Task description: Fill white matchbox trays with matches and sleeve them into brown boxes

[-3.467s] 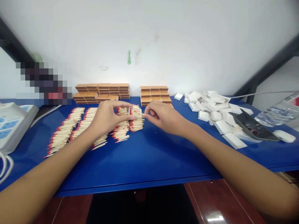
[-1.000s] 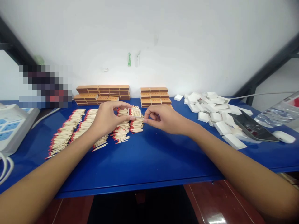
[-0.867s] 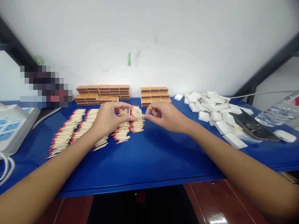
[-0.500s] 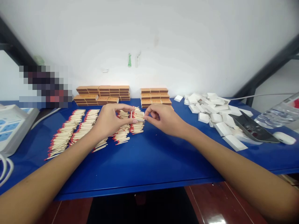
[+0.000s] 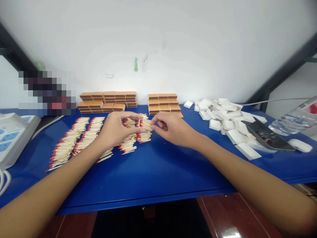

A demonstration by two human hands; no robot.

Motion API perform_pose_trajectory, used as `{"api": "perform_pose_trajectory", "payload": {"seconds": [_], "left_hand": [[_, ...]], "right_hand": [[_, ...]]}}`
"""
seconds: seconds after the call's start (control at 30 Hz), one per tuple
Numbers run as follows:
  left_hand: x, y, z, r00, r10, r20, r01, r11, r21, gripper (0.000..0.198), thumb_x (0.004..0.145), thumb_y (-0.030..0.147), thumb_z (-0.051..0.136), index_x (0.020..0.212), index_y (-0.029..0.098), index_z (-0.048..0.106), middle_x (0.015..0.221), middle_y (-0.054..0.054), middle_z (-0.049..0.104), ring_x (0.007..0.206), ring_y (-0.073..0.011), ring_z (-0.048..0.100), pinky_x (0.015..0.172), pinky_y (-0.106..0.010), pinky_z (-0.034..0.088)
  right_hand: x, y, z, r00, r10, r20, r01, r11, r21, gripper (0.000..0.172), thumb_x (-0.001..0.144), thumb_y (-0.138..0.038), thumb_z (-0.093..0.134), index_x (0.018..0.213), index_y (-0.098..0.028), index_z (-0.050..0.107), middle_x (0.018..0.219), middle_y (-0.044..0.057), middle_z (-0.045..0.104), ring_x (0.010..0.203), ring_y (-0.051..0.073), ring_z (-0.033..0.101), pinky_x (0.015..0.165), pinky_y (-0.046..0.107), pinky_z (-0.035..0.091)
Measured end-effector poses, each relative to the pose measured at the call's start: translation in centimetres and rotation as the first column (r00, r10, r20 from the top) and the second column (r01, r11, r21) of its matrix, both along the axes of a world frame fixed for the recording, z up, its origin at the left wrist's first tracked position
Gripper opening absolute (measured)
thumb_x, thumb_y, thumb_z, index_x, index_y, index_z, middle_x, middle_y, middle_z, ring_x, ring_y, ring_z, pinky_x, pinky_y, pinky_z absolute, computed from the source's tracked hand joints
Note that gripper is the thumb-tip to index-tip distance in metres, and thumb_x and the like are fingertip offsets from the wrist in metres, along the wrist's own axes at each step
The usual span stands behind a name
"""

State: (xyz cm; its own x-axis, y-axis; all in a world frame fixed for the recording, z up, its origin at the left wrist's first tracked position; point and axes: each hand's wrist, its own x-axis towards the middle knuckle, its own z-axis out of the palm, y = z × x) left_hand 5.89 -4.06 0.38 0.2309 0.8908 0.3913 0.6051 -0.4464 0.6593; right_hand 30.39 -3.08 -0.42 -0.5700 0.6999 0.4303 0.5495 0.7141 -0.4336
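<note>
My left hand holds a white matchbox tray between thumb and fingers, just above the match piles. Red-tipped matches lie in the tray, heads to the left. My right hand pinches at the tray's right end, where its curled fingers hide whether it also grips match ends. Under and beside the tray are match piles. More long rows of matches spread out left of my left hand, and my forearm covers part of one row.
Stacked brown matchboxes and a smaller stack stand along the wall. To the right are a heap of white trays, a dark phone, a white mouse-shaped object and clear plastic packaging. A power strip sits at left.
The view has shifted slightly. My right fingertips have moved a little left along the tray's right end; my left hand keeps its hold on the tray.
</note>
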Motion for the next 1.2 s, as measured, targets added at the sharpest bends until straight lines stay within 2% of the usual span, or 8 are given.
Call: {"api": "perform_pose_trajectory", "payload": {"seconds": [0.4,0.73,0.83,1.2], "left_hand": [[-0.02,0.02,0.02,1.0,-0.006,0.01,0.006,1.0,-0.002,0.055,0.066,0.065,0.096,0.103,0.026,0.086,0.111,-0.007,0.085,0.105,-0.0317,0.077,0.092,-0.042,0.058],[0.17,-0.19,0.16,0.999,-0.034,0.02,0.034,0.999,-0.004,0.043,0.07,0.052,0.097,0.102,0.026,0.086,0.108,-0.004,0.085,0.103,-0.0302,0.077,0.097,-0.044,0.059],[0.22,-0.21,0.12,0.999,-0.041,0.015,0.041,0.999,-0.003,0.044,0.069,0.053,0.098,0.102,0.026,0.086,0.108,-0.006,0.085,0.101,-0.0294,0.077,0.096,-0.042,0.06],[0.28,-0.21,0.07,0.998,-0.068,0.003,0.068,0.997,-0.028,0.049,0.069,0.058,0.097,0.104,0.025,0.087,0.109,-0.007,0.085,0.104,-0.0306,0.077,0.094,-0.04,0.059]], "right_hand": [[-0.08,-0.32,0.11,0.999,0.006,-0.04,-0.005,1.0,0.016,0.005,0.091,-0.02,0.063,0.095,-0.02,0.066,0.075,-0.002,0.056,0.07,0.015,0.05,0.069,0.03,0.037],[-0.24,-0.33,0.06,0.997,0.041,-0.059,-0.038,0.998,0.047,0.008,0.094,-0.015,0.061,0.093,-0.019,0.069,0.075,-0.002,0.053,0.069,0.014,0.051,0.069,0.03,0.038],[-0.29,-0.42,-0.01,0.996,0.069,-0.063,-0.067,0.997,0.032,0.009,0.094,-0.016,0.061,0.093,-0.02,0.069,0.075,-0.002,0.052,0.07,0.014,0.051,0.069,0.03,0.038],[-0.49,-0.44,-0.08,0.998,0.009,-0.062,-0.01,1.0,-0.003,0.005,0.092,-0.016,0.063,0.089,-0.019,0.065,0.074,-0.002,0.053,0.069,0.014,0.047,0.069,0.03,0.035]]}}
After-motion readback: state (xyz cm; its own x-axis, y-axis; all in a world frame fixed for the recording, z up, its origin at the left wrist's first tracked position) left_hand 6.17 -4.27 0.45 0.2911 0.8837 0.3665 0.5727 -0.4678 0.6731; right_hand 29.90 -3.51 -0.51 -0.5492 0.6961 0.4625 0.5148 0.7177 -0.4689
